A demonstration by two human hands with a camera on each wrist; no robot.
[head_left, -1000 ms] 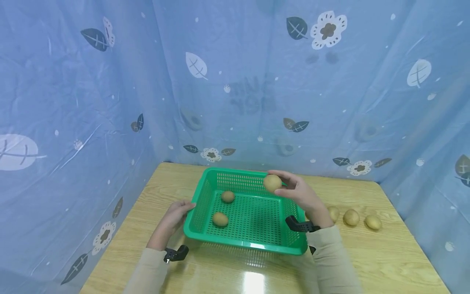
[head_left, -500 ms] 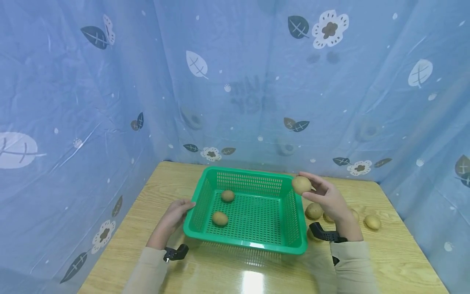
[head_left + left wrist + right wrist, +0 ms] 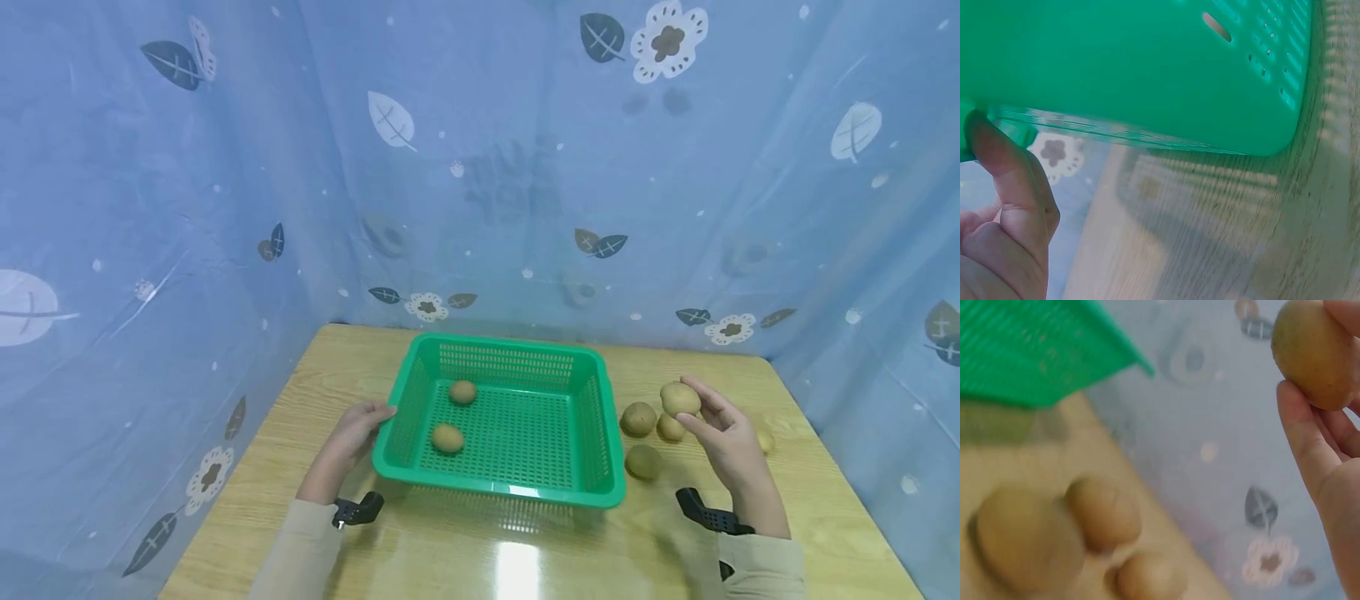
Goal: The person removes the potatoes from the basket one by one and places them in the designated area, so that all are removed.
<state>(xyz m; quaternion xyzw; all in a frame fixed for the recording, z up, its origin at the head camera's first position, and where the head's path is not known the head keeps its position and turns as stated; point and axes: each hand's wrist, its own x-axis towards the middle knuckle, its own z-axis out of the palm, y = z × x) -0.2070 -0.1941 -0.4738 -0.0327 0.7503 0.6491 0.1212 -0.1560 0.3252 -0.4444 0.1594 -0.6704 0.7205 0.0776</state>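
A green plastic basket (image 3: 517, 493) stands on the wooden table with two potatoes (image 3: 462, 392) inside, toward its left. My left hand (image 3: 352, 435) grips the basket's left rim, thumb on top; the left wrist view has its fingers (image 3: 1019, 194) bent up under that rim. Above the table to the right of the basket, my right hand (image 3: 723, 429) holds a potato (image 3: 680, 400) between thumb and fingertips. The right wrist view shows this pale brown potato (image 3: 1313, 353) up close. Below and left of that hand, more potatoes (image 3: 639, 419) lie on the table.
Another potato (image 3: 643, 462) lies close to the basket's right wall, and one more (image 3: 765, 442) is partly hidden behind my right hand. A blue patterned curtain (image 3: 517, 167) borders the table (image 3: 817, 500) at the back and both sides.
My right hand has carried its potato from over the basket's right part out to the right, above the table. The left hand has stayed on the rim, and the two potatoes inside lie as before.
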